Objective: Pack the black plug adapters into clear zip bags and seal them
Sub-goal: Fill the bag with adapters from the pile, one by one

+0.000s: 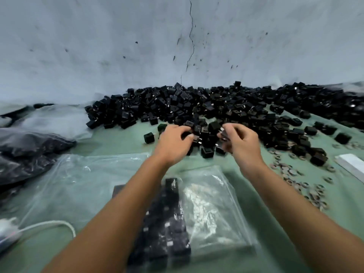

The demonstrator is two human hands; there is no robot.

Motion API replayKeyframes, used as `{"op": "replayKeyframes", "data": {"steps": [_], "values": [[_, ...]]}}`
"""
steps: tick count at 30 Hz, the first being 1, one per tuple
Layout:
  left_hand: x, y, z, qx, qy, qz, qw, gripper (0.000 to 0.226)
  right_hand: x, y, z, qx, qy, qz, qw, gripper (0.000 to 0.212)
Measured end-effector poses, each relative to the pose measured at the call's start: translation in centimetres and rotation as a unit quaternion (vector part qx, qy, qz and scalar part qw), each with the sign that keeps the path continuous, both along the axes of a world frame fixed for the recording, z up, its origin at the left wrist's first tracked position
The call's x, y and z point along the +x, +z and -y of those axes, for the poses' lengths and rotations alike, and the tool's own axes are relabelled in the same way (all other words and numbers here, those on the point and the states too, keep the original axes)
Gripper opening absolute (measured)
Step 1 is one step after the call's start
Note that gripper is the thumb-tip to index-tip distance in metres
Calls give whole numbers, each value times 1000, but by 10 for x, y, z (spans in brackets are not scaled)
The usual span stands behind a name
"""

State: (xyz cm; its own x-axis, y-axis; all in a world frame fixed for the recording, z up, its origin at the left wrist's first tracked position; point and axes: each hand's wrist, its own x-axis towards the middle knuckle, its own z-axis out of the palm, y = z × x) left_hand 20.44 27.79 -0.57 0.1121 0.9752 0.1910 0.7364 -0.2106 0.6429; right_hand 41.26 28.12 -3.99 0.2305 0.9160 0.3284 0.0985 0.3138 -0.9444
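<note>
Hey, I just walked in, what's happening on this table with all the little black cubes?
A person is packing black plug adapters into clear bags. Both hands reach into the near edge of the adapter pile by the wall: the left hand curls over a few adapters, and the right hand pinches one. A partly filled zip bag lies on the green table beneath the forearms, with rows of adapters inside. Small rings lie scattered at the right.

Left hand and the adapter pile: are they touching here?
Touching. The head view shows the left hand reaching into the near edge of the adapter pile, its curled fingers lying on the black adapters there.
</note>
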Motion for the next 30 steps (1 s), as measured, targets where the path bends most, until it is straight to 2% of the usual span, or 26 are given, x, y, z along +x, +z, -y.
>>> {"op": "replayKeyframes", "data": {"steps": [2,4,5,8,10,15,17,20,23,30], "values": [[21,0,29,28,-80,-4,996,32,7,-19,32,-48,28,-88,995,18],[41,-9,55,24,-171,-73,982,36,14,-39,58,-74,51,-102,991,10],[48,-14,63,15,-199,-112,973,39,18,-46,66,-79,67,-104,989,14],[56,-18,73,-9,-216,-199,956,47,30,-51,77,-90,119,-116,982,26],[57,-11,72,-18,-231,-228,946,44,37,-47,79,-99,128,-99,982,28],[46,18,58,1,-256,-254,933,17,46,-34,84,-115,124,-5,986,39],[42,24,53,-7,-265,-244,933,14,53,-27,85,-135,137,32,981,36],[38,30,49,-40,-268,-228,935,16,56,-17,87,-149,252,84,953,38],[37,33,43,-54,-270,-222,935,19,52,-12,89,-142,361,95,917,43],[42,32,52,-40,-330,-140,933,17,25,-24,89,-121,432,181,875,33]]}}
